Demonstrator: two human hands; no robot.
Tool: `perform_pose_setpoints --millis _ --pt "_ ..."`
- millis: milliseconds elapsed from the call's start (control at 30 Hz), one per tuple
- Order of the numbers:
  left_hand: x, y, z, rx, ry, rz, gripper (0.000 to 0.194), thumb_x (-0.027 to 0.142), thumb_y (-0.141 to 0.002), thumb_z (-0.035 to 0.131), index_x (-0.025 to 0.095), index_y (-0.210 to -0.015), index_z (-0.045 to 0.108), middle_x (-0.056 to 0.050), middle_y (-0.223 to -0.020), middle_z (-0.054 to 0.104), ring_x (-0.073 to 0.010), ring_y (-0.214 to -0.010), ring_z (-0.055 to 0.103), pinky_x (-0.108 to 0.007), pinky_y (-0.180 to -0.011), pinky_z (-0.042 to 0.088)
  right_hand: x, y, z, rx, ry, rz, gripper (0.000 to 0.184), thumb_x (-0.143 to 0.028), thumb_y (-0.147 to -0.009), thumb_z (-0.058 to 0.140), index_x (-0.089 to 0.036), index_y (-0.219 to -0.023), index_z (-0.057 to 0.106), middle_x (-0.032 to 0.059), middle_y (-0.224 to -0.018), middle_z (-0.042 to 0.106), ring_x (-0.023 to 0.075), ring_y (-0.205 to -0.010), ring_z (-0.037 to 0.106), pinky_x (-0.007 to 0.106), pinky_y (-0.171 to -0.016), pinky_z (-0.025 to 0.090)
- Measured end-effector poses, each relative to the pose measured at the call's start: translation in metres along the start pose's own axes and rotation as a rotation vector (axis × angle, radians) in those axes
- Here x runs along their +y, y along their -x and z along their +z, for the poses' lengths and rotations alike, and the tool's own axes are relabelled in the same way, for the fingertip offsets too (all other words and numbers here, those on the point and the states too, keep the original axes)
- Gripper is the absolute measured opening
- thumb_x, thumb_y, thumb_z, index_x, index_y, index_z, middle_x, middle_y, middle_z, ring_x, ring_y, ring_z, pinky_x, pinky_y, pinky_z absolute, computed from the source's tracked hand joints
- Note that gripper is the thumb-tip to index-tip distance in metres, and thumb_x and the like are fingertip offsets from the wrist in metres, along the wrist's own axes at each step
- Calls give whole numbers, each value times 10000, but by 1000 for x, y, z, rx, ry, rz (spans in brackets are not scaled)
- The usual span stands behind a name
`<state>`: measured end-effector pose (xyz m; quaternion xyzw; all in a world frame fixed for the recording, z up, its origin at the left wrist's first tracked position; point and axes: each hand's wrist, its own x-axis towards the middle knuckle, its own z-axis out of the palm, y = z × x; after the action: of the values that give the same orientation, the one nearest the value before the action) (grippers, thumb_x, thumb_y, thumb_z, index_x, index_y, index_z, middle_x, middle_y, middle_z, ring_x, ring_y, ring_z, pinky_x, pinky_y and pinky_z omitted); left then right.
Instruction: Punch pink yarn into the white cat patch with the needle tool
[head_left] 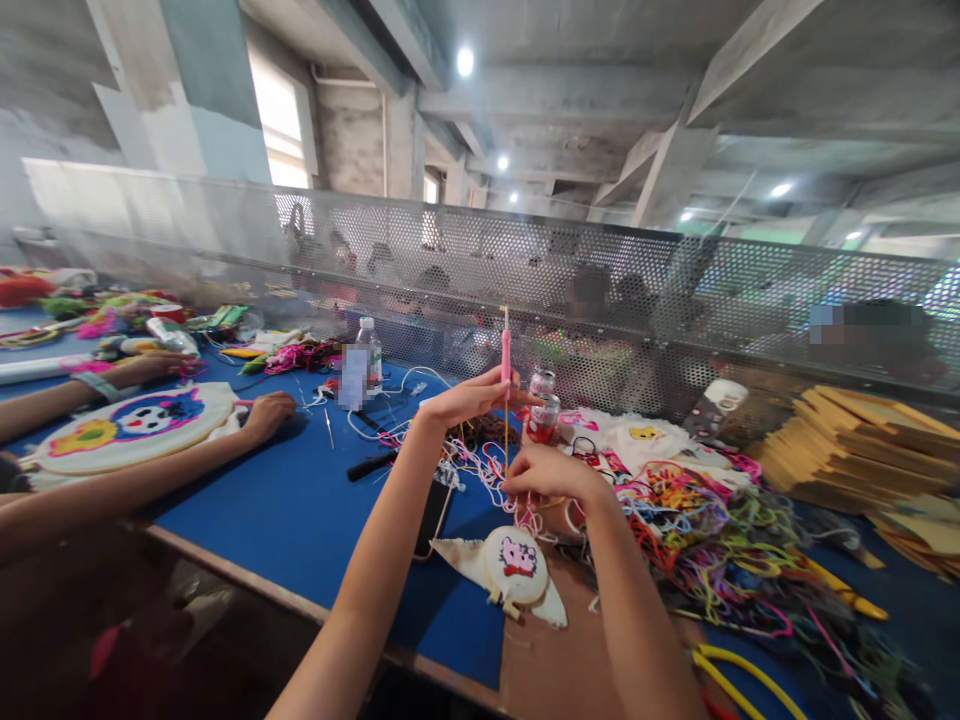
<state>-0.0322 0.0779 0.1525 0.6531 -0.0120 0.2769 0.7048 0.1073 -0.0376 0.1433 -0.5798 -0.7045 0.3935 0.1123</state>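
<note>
My left hand (474,396) is raised above the table, its fingers closed round a pink punch needle (505,358) held upright, the thin metal tip pointing up. A thin yellow-brown strand (506,440) runs straight down from the tool's lower end. Below, my right hand (546,474) has its fingers pinched together at the strand's lower end. Nearest to me on the table lies a small embroidery hoop (516,568) with white cloth, showing a pink animal face with red under it. Loose white and pink yarn (487,470) lies behind and under my hands.
A heap of coloured yarn (697,530) spreads at right, near stacked tan frames (847,440). A drinks can (543,412), a bottle (367,350) and a dark phone (433,520) stand or lie around my hands. At left, another person's arms rest by a large hoop (135,430). A perforated metal screen (465,260) rises behind.
</note>
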Motion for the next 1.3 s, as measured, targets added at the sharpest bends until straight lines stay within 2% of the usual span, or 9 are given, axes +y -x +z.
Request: perform_pose_setpoints --millis 133,267,467,567,700,800,933,1167,1300 --pt "2 1 2 6 -38 -17 110 255 -834 552 177 -900 511 -49 -920 630 -162 -976 595 -291 -881 414 6 -3 -1 14 11 9 219 -259 -717 612 -144 -530 618 8 -473 583 78 -403 499 191 -413 372" --pt "6 3 8 -41 -147 -54 165 286 -855 528 149 -935 483 -107 -943 651 -167 -936 611 -315 -871 424 18 -4 -7 111 8 22 207 -342 -664 689 -136 -663 675 33 -539 626 98 -450 543 186 -405 375" --pt "10 5 17 -85 -272 -179 214 275 -827 563 138 -955 459 -99 -868 668 -162 -827 647 -329 -787 476 34 15 -33 287 -125 -19 207 -300 -715 626 -137 -832 679 48 -649 651 99 -455 540 200 -400 361" --pt "10 4 18 -93 -290 -207 205 232 -793 598 138 -897 450 -91 -834 670 -164 -791 658 -318 -742 493 51 27 -50 402 -189 -1 233 -277 -705 622 -141 -887 673 46 -656 652 94 -446 524 200 -392 336" --pt "9 3 16 -52 -317 -222 257 219 -752 634 154 -859 409 -69 -747 666 -169 -708 664 -306 -666 505 82 23 -61 458 -148 96 198 -225 -700 606 -138 -871 657 18 -554 610 104 -446 524 196 -394 341" --pt "7 2 15 9 -303 -204 281 260 -758 624 174 -832 367 -60 -706 662 -161 -642 657 -289 -612 501 101 2 -56 392 0 202 124 -175 -679 616 -148 -790 663 -11 -483 572 101 -426 518 198 -412 382" --pt "5 0 15 81 -307 -152 248 332 -811 549 183 -859 357 -16 -616 637 -135 -543 628 -247 -534 468 108 -37 -36 343 107 219 107 -93 -638 619 -144 -716 671 -16 -475 568 103 -414 519 206 -426 390" --pt "2 -4 15 135 -357 -165 366 525 -895 237 194 -781 344 11 -476 581 -109 -439 575 -223 -497 426 101 -86 1 417 343 107 291 -56 -695 550 -210 -913 666 23 -839 674 137 -725 604 221 -634 420" --pt "4 -5 17 165 -373 -171 420 545 -894 153 189 -805 357 -12 -470 591 -121 -418 570 -220 -461 406 110 -94 17 497 444 71 312 -76 -764 500 -224 -1001 639 66 -1118 605 184 -952 569 250 -768 394"
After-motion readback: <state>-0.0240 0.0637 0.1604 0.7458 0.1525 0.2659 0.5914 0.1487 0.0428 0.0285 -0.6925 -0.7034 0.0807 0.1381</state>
